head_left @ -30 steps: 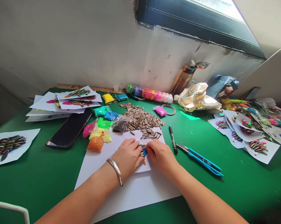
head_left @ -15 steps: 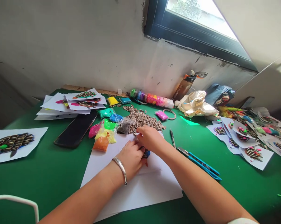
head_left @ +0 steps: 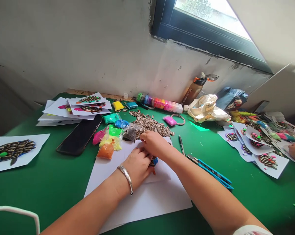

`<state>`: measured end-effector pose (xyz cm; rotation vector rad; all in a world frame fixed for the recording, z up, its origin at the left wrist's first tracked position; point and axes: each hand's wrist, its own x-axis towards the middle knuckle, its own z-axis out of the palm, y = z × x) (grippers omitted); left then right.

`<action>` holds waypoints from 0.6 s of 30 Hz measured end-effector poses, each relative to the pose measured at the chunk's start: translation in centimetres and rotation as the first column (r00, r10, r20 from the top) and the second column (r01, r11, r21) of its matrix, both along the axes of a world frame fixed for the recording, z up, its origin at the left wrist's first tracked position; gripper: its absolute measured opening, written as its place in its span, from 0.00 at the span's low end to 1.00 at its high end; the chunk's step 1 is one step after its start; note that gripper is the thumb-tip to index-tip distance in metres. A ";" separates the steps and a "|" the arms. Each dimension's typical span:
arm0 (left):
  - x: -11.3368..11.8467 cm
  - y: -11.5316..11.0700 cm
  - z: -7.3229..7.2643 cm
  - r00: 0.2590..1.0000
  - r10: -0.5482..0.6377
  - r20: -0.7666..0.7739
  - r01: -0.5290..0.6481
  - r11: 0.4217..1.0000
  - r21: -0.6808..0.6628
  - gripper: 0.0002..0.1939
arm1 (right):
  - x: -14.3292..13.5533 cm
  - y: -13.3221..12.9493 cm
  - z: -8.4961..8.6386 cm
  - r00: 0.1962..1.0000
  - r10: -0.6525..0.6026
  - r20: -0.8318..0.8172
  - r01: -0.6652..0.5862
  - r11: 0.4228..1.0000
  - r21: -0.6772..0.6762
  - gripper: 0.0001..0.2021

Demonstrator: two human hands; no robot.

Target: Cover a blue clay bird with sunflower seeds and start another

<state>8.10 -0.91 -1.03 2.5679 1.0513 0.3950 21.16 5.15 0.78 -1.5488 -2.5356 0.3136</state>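
The blue shape (head_left: pixel 155 161) looks part-seeded, but left hand (head_left: pixel 137 162) and right hand (head_left: pixel 155 143) hide what remains, their grips impossible to tell.

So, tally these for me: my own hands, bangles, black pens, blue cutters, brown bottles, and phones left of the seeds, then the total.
Hands: 2, left hand and right hand
Bangle: 1
Pen: 1
Cutter: 1
Bottle: 1
Phone: 1
Total: 7
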 end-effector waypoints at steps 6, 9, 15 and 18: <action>0.1 0.0 0.3 0.997 -0.013 -0.074 0.010 0.999 -0.031 0.10 | 4.9 -5.2 -1.1 0.898 -0.246 -0.365 0.223 0.969 -0.103 0.06; 0.1 0.0 0.2 0.997 -0.020 -0.078 0.017 0.999 -0.030 0.11 | 6.2 -7.6 -2.2 0.693 -0.413 -0.591 0.265 0.908 -0.323 0.04; 0.1 -0.4 0.1 0.997 -0.014 -0.076 0.014 1.000 -0.010 0.14 | 5.4 -8.8 -3.0 0.643 -0.446 -0.622 0.271 0.893 -0.360 0.05; 0.1 -0.5 0.0 0.997 -0.022 -0.075 0.022 1.000 -0.001 0.11 | 5.2 -8.6 -2.9 0.659 -0.424 -0.622 0.268 0.904 -0.333 0.05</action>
